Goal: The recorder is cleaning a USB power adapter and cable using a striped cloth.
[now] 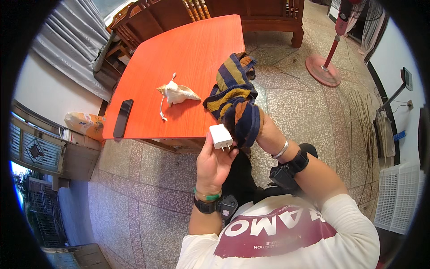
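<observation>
My left hand (pixel 215 164) holds a white charger plug (pixel 220 136) just off the near edge of the orange table, its two metal prongs facing me. A striped cloth (pixel 231 90) in navy, mustard and brown wraps my right hand (pixel 247 124), hiding most of the fingers. Part of the cloth touches or hangs close to the charger; the exact contact is hidden. On the table lie a large seashell (pixel 176 93) and a white charging cable (pixel 162 109) that passes beneath it. Farther left rests a black smartphone (pixel 123 118).
The orange tabletop (pixel 188 43) stands before a carved wooden bench (pixel 268 15). A pink pedestal fan (pixel 324 69) is at the far right. Thin sticks (pixel 364 131), a weighing scale (pixel 396 90) and a white plastic crate (pixel 396 198) line the right wall. A bag (pixel 85 124) sits left of the table.
</observation>
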